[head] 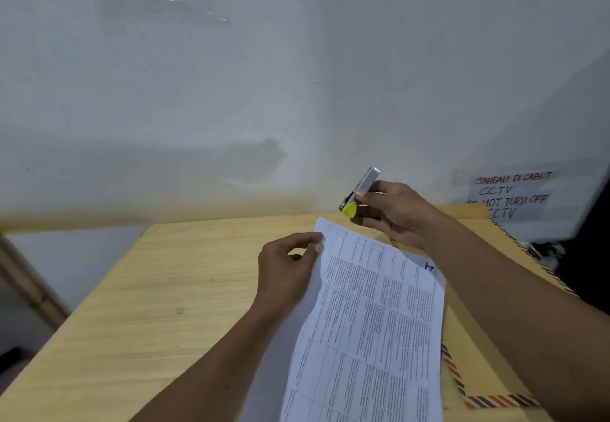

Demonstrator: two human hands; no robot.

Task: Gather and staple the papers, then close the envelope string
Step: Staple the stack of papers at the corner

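Note:
White printed papers [369,322] are held up over the wooden table, running from the frame's bottom edge to the centre. My left hand [290,266] pinches their top left corner between thumb and fingers. Just above that corner, my right hand [392,213] grips a small silver stapler with a yellow end [358,190], its mouth pointing down and left. A brown envelope with a striped orange and black border [468,349] lies flat on the table under the papers and my right forearm. Its string closure is hidden.
The light wooden table [158,289] stands against a pale wall. A handwritten paper note [511,195] is taped to the wall at the right. A wooden frame piece [29,283] leans at the far left, below table level.

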